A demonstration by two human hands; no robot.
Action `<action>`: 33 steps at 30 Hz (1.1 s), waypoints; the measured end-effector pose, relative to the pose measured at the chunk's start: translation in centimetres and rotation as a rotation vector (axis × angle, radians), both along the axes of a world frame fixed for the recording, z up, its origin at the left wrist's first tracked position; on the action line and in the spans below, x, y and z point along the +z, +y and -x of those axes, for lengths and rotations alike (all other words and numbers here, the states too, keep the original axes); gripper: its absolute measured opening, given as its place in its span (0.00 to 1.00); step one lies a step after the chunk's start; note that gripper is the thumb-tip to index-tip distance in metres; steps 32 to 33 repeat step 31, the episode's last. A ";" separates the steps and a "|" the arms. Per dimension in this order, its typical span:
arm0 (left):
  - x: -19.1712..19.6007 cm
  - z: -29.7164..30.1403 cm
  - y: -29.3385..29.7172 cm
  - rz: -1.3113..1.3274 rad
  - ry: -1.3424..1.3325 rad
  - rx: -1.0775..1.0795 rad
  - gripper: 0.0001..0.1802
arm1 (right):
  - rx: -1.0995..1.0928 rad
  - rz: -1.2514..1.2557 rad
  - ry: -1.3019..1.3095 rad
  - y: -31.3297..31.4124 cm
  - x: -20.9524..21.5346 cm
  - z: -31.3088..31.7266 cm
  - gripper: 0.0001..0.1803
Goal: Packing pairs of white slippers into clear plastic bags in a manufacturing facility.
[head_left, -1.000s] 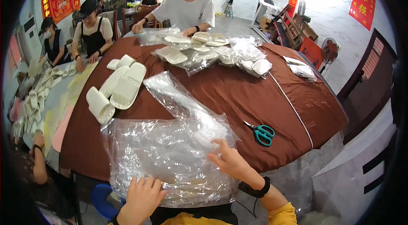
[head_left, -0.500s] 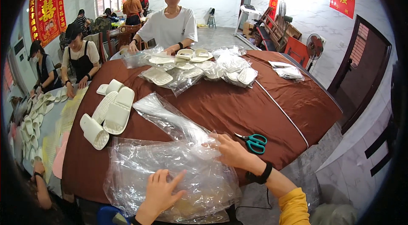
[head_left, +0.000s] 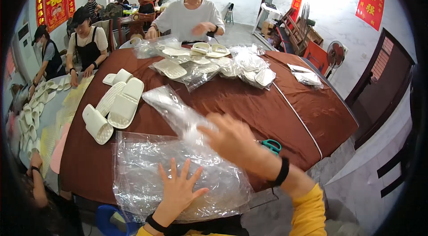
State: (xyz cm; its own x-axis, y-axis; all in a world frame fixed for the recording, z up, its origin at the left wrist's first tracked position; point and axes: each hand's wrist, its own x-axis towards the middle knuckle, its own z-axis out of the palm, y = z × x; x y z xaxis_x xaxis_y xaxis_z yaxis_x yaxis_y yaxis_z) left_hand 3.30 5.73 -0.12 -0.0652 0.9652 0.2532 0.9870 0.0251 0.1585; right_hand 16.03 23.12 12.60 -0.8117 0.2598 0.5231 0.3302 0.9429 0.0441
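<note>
My left hand (head_left: 179,188) lies with fingers spread on a large clear plastic bag (head_left: 138,164) near the table's front edge. Just above that bag's far edge is my right hand (head_left: 234,140), smeared by motion, so its grip does not show. Its fingertips overlap the near end of a long folded stack of clear plastic (head_left: 167,102). Beyond the left side of the bag are cream slippers (head_left: 127,104), some partly overlapping. Teal-handled scissors (head_left: 271,146) lie to the right, partly hidden behind my right forearm.
Across the brown-covered table (head_left: 307,124), a person (head_left: 191,17) stands behind a pile of bagged slippers (head_left: 249,66). A white cord (head_left: 296,118) crosses the cloth at right. Further left, co-workers stand by a table of slippers (head_left: 31,120). A blue bin (head_left: 109,220) sits below the front edge.
My left hand has spread wider on the bag, which now lies flatter. My right hand has risen away from its far right corner. The person opposite has lifted one hand.
</note>
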 end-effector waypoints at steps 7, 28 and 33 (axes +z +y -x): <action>-0.6 2.4 -5.4 0.017 -0.047 0.144 0.36 | -0.155 0.049 -0.098 -2.8 -12.1 -4.3 0.35; -30.0 11.8 -33.7 0.517 -0.749 0.067 0.28 | -0.231 1.653 0.116 -0.2 -29.0 -39.1 0.25; -34.7 7.8 -31.0 0.789 -0.872 0.377 0.28 | -0.361 1.894 -0.086 -3.1 -31.9 -42.4 0.33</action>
